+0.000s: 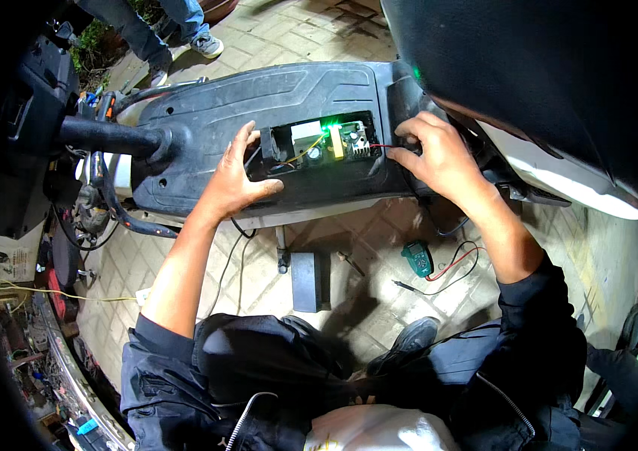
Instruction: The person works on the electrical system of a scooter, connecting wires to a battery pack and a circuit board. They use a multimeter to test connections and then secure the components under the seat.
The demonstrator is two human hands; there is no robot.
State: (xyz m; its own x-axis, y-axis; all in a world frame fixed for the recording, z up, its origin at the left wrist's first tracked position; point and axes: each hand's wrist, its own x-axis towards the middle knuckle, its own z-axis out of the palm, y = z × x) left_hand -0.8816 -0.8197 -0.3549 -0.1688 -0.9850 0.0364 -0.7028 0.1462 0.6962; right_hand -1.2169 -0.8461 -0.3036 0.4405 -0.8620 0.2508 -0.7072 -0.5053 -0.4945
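Observation:
A black open box [281,167] holding a circuit board [353,139] with glowing green lights lies on the scooter's footboard [221,90]. My left hand [240,177] grips its left end, thumb along the near edge. My right hand [432,154] is beside the right end, fingers curled on a thin red wire [380,146] coming from the board. A yellow wire crosses inside the box.
A teal meter [417,259] with leads, a dark rectangular block [304,282] and a small tool lie on the paving. The seat [522,75] overhangs at right. Another person's legs [176,30] stand at the back left. Cluttered parts [26,353] edge the lower left.

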